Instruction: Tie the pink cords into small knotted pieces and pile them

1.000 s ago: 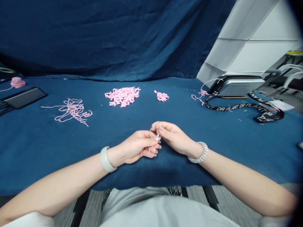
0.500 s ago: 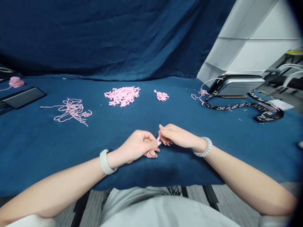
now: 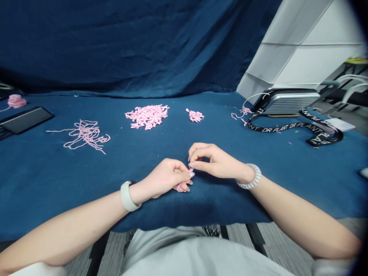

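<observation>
Close above the blue cloth, my left hand pinches a small piece of pink yarn between thumb and index finger. A loop of pink strand shows around its lower fingers. My right hand touches the upper end of that piece, thumb and fingertips closed on it. Most of the piece is hidden by the fingertips. Beyond my hands lie a large heap of knotted pink yarn pieces and, to its right, a smaller heap.
Loose pink yarn lies tangled at the left, near a dark tablet-like device and a pink yarn ball. At the right are a black lettered strap, a ridged silver case and yarn scraps.
My right hand has turned, its fingers now arched with the thumb and fingertips brought together at the yarn piece. My left hand keeps nearly the same place and pinch.
</observation>
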`<state>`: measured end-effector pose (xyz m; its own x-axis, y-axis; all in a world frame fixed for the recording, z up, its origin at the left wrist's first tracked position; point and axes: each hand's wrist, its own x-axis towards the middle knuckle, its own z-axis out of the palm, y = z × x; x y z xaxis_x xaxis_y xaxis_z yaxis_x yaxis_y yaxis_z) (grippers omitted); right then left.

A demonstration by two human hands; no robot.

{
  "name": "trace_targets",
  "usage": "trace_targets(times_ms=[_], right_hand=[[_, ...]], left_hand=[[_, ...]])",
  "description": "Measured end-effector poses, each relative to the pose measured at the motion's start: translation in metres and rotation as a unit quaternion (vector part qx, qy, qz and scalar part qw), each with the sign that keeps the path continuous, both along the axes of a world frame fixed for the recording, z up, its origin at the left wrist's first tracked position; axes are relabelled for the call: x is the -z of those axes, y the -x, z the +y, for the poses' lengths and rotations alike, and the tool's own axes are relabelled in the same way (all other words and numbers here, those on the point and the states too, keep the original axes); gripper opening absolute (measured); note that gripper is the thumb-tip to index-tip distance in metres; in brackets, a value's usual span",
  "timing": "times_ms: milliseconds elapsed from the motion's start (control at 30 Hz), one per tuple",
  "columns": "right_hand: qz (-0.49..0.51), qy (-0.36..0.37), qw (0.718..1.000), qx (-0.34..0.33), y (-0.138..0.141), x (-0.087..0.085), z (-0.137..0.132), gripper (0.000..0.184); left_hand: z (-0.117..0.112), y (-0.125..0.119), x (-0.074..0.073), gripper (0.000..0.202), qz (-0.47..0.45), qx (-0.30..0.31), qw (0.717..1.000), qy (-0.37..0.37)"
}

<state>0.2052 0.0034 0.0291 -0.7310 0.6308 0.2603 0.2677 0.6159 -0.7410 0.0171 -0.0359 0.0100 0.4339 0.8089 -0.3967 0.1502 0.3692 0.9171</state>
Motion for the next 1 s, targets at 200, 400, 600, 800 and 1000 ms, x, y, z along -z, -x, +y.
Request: trace_targets(times_ms=[200,400,600,800,1000], right_hand=[[-0.014,-0.014,0.999,0.036,0.0029,0.004,0.0,0.023],[-0.022,-0.021,0.998,0.057,0.0047,0.0026,-0.001,0.025],[-0.013,-0.016,0.997,0.075,0.0044,0.0056,-0.0003,0.025],[-0.001,0.098,0.989,0.113,0.002,0.0055,0.0059,0.03],[-0.052,0.247,0.965,0.076,0.0034,0.0049,0.003,0.059]], left_hand=[[0.0007,-0.0009,0.0001,0.028,-0.002,-0.005,1.0,0.011],[0.0013,-0.0019,0.0008,0.026,0.002,-0.016,1.0,0.018],[0.0015,-0.0024,0.0004,0.025,0.003,-0.024,1.0,0.015],[0.0005,-0.0019,0.0018,0.024,0.0,-0.016,1.0,0.006],[0.0005,-0.0016,0.0023,0.023,-0.004,-0.014,1.0,-0.002]])
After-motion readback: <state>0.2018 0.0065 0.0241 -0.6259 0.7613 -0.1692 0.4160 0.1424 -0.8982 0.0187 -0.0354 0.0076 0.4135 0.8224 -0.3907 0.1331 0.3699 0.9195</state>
